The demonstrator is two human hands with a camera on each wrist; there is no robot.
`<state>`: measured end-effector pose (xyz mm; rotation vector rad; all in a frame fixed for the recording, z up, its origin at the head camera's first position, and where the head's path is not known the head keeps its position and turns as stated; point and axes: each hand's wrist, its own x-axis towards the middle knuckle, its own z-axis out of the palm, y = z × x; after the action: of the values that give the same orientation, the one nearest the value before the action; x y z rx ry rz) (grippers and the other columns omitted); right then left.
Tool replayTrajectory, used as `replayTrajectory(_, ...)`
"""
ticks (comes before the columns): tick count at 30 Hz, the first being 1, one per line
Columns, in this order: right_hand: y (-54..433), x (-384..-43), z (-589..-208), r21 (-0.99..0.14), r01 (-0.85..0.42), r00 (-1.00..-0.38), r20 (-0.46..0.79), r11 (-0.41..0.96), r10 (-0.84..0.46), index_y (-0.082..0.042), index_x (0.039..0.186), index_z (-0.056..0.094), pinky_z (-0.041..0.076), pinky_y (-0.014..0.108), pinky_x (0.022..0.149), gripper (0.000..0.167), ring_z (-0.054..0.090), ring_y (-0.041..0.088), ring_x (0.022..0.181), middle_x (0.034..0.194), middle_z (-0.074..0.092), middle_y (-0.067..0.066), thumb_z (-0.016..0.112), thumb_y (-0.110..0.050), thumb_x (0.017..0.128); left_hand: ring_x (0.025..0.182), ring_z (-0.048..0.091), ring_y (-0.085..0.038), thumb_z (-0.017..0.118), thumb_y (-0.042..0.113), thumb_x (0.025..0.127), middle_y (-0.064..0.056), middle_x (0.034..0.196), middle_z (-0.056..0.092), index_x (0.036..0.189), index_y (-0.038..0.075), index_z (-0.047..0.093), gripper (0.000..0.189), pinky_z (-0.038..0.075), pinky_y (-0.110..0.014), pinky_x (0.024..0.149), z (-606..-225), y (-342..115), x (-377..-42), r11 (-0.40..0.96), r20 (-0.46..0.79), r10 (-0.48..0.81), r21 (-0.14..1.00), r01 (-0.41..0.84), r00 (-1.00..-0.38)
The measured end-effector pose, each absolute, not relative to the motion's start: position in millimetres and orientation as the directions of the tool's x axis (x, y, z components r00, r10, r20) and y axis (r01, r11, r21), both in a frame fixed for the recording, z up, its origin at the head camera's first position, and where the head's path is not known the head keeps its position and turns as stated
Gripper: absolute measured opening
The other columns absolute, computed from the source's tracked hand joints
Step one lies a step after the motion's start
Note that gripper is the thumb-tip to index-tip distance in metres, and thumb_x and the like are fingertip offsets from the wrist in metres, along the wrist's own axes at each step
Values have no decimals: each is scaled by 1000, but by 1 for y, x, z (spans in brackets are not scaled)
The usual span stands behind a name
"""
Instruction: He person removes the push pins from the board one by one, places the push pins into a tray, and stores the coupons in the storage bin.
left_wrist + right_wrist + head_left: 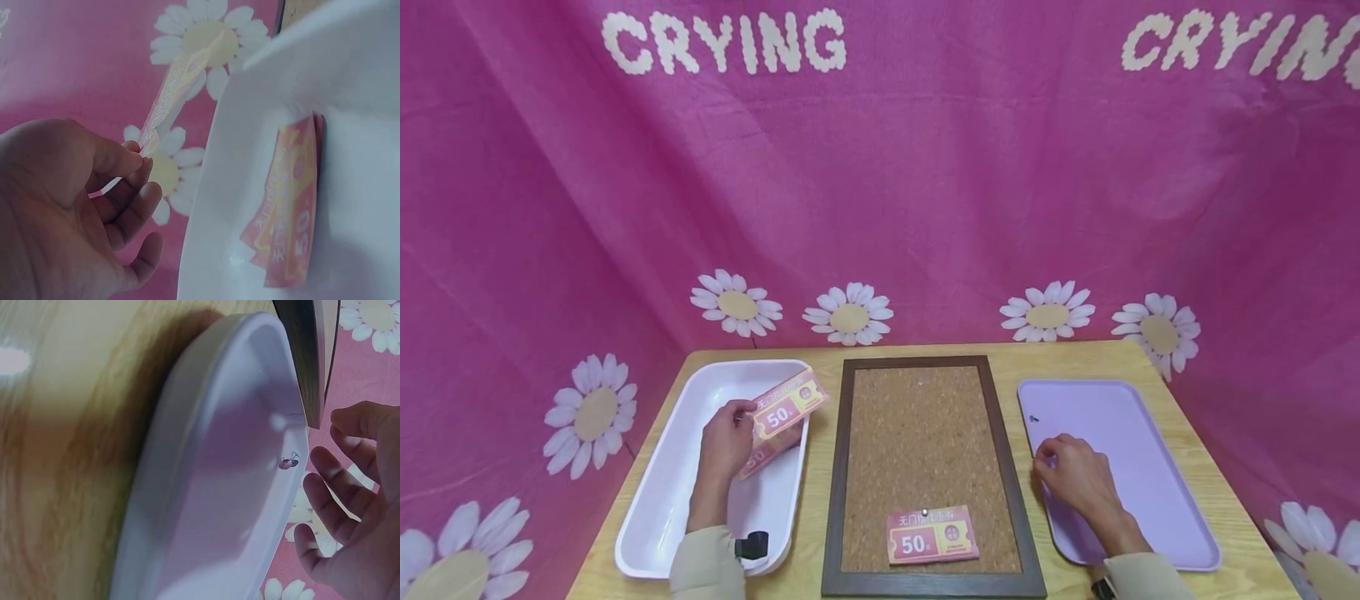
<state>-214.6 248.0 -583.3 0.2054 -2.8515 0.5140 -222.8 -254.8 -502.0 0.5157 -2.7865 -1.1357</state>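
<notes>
My left hand (727, 442) pinches a pink-and-yellow paper coupon (790, 405) marked 50 by its edge, above the white basin (658, 475). More coupons (290, 212) lie in that basin, partly overlapping. My right hand (1075, 472) is over the left edge of the purple tray (1150, 492), fingers loosely bent. No object shows between them in the right wrist view. Small pins (288, 462) lie inside the tray near its edge. Between the two containers is a framed corkboard (925, 442), with a coupon (917, 546) near its bottom and a round pin head (925, 512) at that coupon's top.
A wooden table (1007, 357) carries the basin, corkboard and tray side by side. The corkboard's dark frame (837, 500) is raised at its edges. A magenta cloth (925, 183) with daisies and lettering hangs behind and at both sides.
</notes>
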Motion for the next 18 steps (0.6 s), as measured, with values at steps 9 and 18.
replayTrajectory(9, 249, -214, -582, -327, -176, -959, 271, 928, -86, -19, 72, 68, 45, 46, 57, 5, 60, 23, 68, 74, 62, -2, 72, -18, 73, 107, 57, -35, 41, 11, 93, -20, 118, 61, 123, 5, 59, 35, 43, -49, 93, -518, -268, -221, 659, -55, -376, 686, -308, -925)
replayTrajectory(18, 251, -214, -586, -329, -147, -969, 239, 933, -69, -19, 71, 66, 44, 44, 55, 6, 58, 21, 65, 73, 61, -2, 70, -18, 74, 105, 58, -37, 40, 12, 95, -23, 115, 62, 123, 4, 58, 34, 44, -49, 90, -524, -276, -220, 664, -66, -374, 677, -317, -925)
